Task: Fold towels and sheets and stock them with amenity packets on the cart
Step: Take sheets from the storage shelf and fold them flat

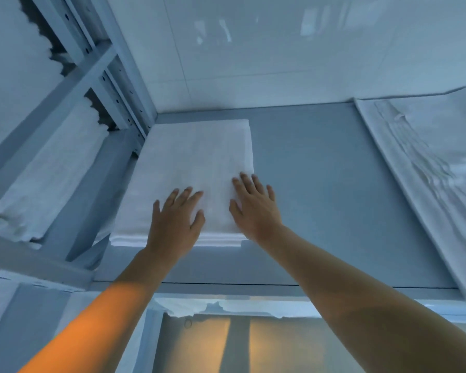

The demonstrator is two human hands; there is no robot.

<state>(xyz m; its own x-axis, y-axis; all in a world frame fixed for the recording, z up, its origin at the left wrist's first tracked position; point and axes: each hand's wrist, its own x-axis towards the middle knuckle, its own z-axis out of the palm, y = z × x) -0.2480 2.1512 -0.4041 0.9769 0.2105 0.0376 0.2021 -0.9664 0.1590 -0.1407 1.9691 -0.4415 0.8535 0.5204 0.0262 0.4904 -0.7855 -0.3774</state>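
Right now both my hands lie flat, fingers straight, on the folded sheet [191,168]: left hand [176,219] at its near edge, right hand [254,208] at its near right corner. The sheet sits in the shelf's [320,184] far left corner, long axis running away from me, so I judge any squaring-up is a push straight ahead.
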